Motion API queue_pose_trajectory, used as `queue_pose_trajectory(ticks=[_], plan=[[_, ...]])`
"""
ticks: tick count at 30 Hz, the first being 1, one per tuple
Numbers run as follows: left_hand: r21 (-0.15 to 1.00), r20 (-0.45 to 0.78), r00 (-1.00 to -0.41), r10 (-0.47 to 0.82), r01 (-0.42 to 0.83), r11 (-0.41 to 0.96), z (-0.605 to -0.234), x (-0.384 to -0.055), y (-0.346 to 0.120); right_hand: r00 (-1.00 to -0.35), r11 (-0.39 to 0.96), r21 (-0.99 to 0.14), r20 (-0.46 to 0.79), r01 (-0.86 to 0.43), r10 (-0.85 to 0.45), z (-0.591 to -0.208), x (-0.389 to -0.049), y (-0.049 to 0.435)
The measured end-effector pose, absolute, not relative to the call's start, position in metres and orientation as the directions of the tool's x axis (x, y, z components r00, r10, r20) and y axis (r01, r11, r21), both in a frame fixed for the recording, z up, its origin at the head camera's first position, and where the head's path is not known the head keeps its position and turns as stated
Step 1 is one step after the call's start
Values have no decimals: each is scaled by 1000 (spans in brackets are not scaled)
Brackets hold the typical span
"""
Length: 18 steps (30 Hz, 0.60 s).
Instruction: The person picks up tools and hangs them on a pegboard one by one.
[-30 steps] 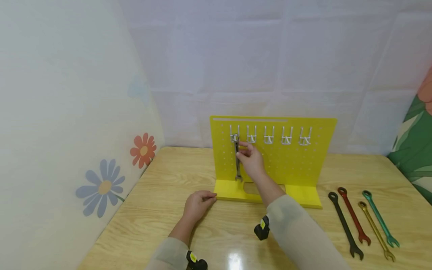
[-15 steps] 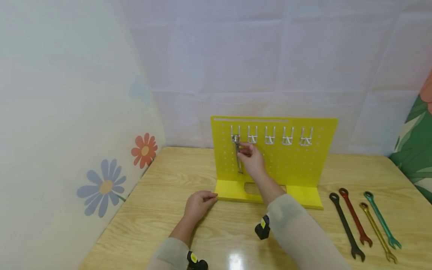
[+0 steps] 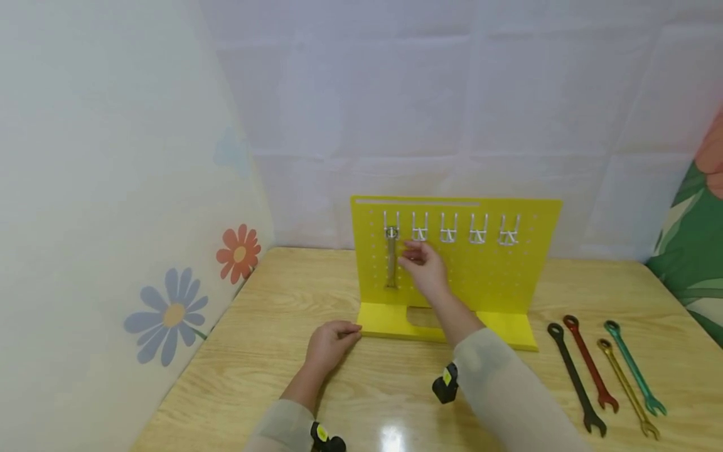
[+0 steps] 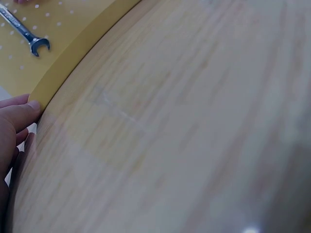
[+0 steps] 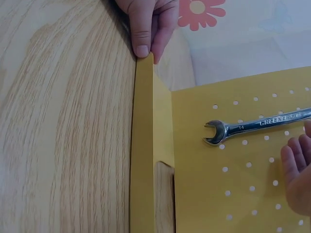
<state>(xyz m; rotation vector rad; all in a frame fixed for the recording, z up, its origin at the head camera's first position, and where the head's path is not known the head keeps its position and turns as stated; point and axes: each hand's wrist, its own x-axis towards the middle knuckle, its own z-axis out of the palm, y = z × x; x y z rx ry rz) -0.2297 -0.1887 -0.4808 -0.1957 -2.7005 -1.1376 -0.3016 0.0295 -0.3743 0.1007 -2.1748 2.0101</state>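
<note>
A silver combination wrench hangs by its ring end from the leftmost hook of the yellow pegboard. Its open end points down in front of the board, and the right wrist view shows it from the side. My right hand is just to the right of the wrench, apart from it, with fingers loosely bent and nothing in them. At the front left corner of the pegboard's base, my left hand pinches the edge between thumb and fingers; the left wrist view shows the thumb on that corner.
Several bare wire hooks run in a row along the upper board. On the table to the right lie a black wrench, a red wrench, a gold wrench and a green wrench. A white cloth hangs behind.
My right hand has let go of the silver wrench and drawn slightly right. The wrench now hangs straight down, flatter against the board. My left hand has stayed at the corner.
</note>
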Motion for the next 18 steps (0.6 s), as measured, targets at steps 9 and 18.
queue_pose_trajectory(ticks=[9, 18], plan=[[689, 234, -971, 53, 204, 695, -481, -231, -188, -980, 130, -973, 196, -190, 28, -379, -293, 58], [686, 227, -973, 48, 195, 701, -485, -233, -189, -978, 217, -954, 210, -205, 1, -381, -280, 93]])
